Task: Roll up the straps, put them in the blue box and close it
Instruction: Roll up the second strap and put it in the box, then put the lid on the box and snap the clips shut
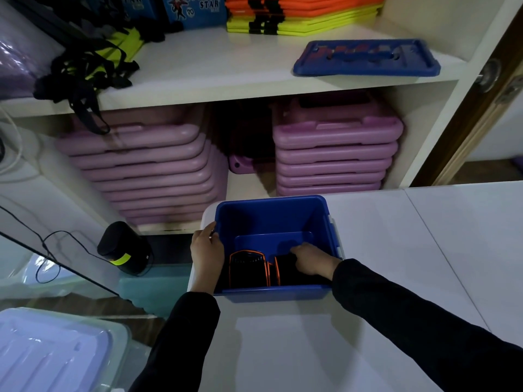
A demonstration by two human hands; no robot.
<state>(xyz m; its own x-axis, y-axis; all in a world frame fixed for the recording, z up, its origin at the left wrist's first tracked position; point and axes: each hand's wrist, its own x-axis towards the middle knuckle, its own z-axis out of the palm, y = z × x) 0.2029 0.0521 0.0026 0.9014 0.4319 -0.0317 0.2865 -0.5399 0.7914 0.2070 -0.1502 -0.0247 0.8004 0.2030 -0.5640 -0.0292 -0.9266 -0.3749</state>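
The blue box (pixel 271 213) sits open on the white table (pixel 396 250). The left hand (pixel 206 251) grips the box's left rim, fingers curled over the edge. The right hand (pixel 310 260) reaches down inside the box, fingers bent onto a black rolled strap (pixel 285 268). Beside it lies another rolled strap (pixel 247 268) with orange edges. Farther back, the blue lid (pixel 366 58) rests on the shelf (pixel 212 72), well apart from the box. Loose black straps (pixel 85 80) hang over the shelf's left end.

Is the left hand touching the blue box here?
Touching. The head view shows the left hand resting on the left rim of the blue box, its fingers curled over the edge.
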